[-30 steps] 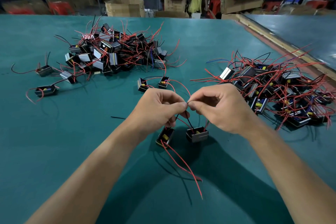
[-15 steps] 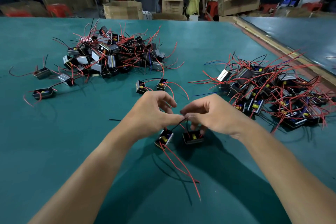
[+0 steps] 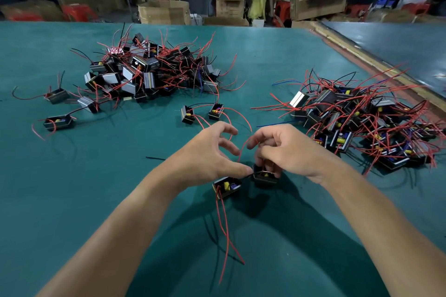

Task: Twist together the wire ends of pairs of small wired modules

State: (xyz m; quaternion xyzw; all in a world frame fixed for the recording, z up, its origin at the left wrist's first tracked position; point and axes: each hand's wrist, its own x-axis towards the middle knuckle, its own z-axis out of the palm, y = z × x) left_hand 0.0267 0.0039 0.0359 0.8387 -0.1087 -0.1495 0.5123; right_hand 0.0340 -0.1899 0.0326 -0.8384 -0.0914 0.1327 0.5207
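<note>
We worked at the green bench (image 3: 96,200) with two small wired modules side by side just in front of us. The left module (image 3: 228,187) lay on the bench below our left hand (image 3: 207,154), and its red leads (image 3: 225,236) trailed toward us. Our left hand was spread, fingers apart and loosely bent, gripping nothing, with the thumb tip reaching to the right module (image 3: 265,178). Our right hand (image 3: 287,149) was curled down over that module, fingertips clamped on its top edge. A red wire (image 3: 242,149) arched up between the two hands. A linked pair of modules (image 3: 187,116) lay just beyond the hands. One large pile (image 3: 149,67) sat far left and a second pile (image 3: 357,123) sat to the right.
</note>
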